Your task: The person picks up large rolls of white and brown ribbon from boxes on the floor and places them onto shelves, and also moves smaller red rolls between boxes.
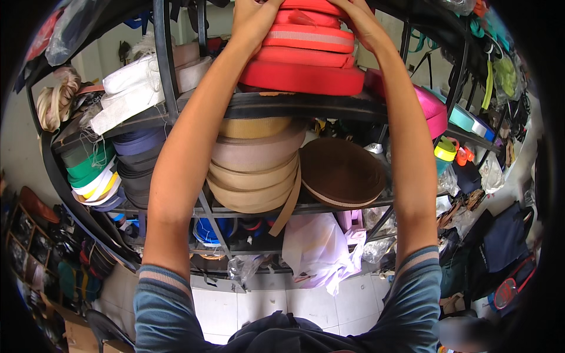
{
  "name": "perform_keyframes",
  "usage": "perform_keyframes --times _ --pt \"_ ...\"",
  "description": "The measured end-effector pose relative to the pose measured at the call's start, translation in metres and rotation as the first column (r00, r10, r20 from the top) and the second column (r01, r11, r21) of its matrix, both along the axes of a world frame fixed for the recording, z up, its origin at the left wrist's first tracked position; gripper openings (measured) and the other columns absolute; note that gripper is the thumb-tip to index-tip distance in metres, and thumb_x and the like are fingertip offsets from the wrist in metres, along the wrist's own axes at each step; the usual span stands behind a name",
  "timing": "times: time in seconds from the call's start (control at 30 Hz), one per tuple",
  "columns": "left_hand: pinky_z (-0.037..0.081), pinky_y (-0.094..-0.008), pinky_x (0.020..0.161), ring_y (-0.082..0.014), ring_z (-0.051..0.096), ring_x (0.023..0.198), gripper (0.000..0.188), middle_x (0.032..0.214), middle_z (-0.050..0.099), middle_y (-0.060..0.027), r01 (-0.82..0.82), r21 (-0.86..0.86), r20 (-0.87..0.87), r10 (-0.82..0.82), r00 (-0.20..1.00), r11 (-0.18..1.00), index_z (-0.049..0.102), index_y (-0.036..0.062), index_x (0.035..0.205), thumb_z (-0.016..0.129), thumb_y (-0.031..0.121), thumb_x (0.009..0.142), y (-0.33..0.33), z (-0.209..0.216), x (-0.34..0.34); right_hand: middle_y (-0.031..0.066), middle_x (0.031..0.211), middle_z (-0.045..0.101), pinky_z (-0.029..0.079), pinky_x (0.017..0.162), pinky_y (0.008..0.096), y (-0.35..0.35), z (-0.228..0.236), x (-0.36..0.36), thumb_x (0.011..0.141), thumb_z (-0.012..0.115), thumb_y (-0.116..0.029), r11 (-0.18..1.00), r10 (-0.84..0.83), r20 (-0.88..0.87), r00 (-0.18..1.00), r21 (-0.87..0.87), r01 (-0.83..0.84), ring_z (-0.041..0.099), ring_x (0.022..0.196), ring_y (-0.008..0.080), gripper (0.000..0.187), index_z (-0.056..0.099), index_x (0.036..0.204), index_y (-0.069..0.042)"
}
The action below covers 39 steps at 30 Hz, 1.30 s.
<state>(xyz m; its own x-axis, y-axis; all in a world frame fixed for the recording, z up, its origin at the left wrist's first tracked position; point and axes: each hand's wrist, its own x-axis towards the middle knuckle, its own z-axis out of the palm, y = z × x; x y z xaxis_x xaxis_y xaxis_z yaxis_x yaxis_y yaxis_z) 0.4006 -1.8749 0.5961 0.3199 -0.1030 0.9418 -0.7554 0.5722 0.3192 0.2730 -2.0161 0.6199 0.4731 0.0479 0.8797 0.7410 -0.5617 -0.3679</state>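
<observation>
Both my arms reach up and forward to a stack of red webbing rolls (303, 75) on the upper shelf. My left hand (254, 22) grips the left side of the topmost red roll (312, 6), and my right hand (360, 23) grips its right side. The upper picture edge cuts off most of the fingers; the thumbs lie against the roll. Lower in the stack is a red roll with a pale stripe (309, 39). Beneath this shelf sit tan webbing rolls (253, 188), one with a loose end hanging down, and a wide dark brown roll (341, 170).
A black metal shelf rack (282, 107) spans the view. White rolls (129, 94) lie left, pink rolls (432, 109) right, near my right forearm. Green and dark rolls (91, 167) fill the lower left. A whitish plastic bag (321, 247) hangs above the tiled floor (259, 306).
</observation>
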Motion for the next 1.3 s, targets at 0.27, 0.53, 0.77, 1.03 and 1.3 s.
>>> perform_keyframes --times 0.27,0.53,0.77,1.03,1.3 --pt "0.037 -0.0335 0.098 -0.0274 0.049 0.117 0.067 0.125 0.052 -0.0211 -0.325 0.190 -0.038 0.338 0.941 0.927 0.042 0.0001 0.131 0.056 0.048 0.086 0.011 -0.013 -0.039 0.0173 0.145 0.027 0.025 0.108 0.0355 -0.010 0.001 0.008 0.087 0.054 -0.050 0.987 -0.157 -0.065 0.985 -0.051 0.154 0.025 0.134 0.0284 0.080 0.017 0.145 -0.009" --pt "0.041 -0.0314 0.093 -0.0244 0.056 0.106 0.056 0.116 0.057 -0.0166 -0.230 0.013 -0.072 0.230 0.970 0.973 0.048 0.0009 0.122 0.059 0.043 0.087 0.003 -0.011 -0.008 0.0212 0.134 0.042 0.031 0.104 0.0352 0.013 0.017 0.009 0.084 0.057 -0.054 0.969 -0.244 0.048 0.968 -0.030 0.246 0.040 0.125 0.0298 0.078 0.036 0.134 0.002" --pt "0.037 -0.0355 0.099 -0.0289 0.049 0.117 0.075 0.124 0.052 -0.0203 -0.241 0.158 -0.033 0.249 0.968 0.958 0.036 0.0038 0.133 0.061 0.053 0.081 0.009 -0.018 -0.015 0.0216 0.130 0.047 0.033 0.103 0.0340 0.021 0.006 0.016 0.085 0.056 -0.051 0.963 -0.267 0.009 0.964 0.042 0.266 0.044 0.121 0.0291 0.074 0.032 0.139 -0.007" --pt "0.037 -0.0341 0.099 -0.0305 0.050 0.118 0.078 0.126 0.052 -0.0233 -0.322 0.203 0.001 0.328 0.945 0.925 0.034 0.0014 0.138 0.054 0.055 0.085 0.019 -0.021 -0.006 0.0221 0.138 0.039 0.028 0.106 0.0370 0.043 -0.014 -0.014 0.088 0.047 -0.053 0.833 -0.540 0.081 0.838 -0.087 0.546 0.036 0.129 0.0346 0.073 0.027 0.142 -0.009" --pt "0.031 -0.0320 0.104 -0.0279 0.041 0.126 0.074 0.134 0.044 -0.0238 -0.305 0.139 -0.073 0.317 0.945 0.942 0.034 -0.0034 0.137 0.056 0.047 0.086 0.023 -0.034 -0.026 0.0205 0.132 0.041 0.033 0.101 0.0340 0.012 -0.065 -0.047 0.090 0.052 -0.043 0.885 -0.466 0.129 0.875 0.051 0.463 0.041 0.124 0.0271 0.062 0.034 0.137 -0.007"
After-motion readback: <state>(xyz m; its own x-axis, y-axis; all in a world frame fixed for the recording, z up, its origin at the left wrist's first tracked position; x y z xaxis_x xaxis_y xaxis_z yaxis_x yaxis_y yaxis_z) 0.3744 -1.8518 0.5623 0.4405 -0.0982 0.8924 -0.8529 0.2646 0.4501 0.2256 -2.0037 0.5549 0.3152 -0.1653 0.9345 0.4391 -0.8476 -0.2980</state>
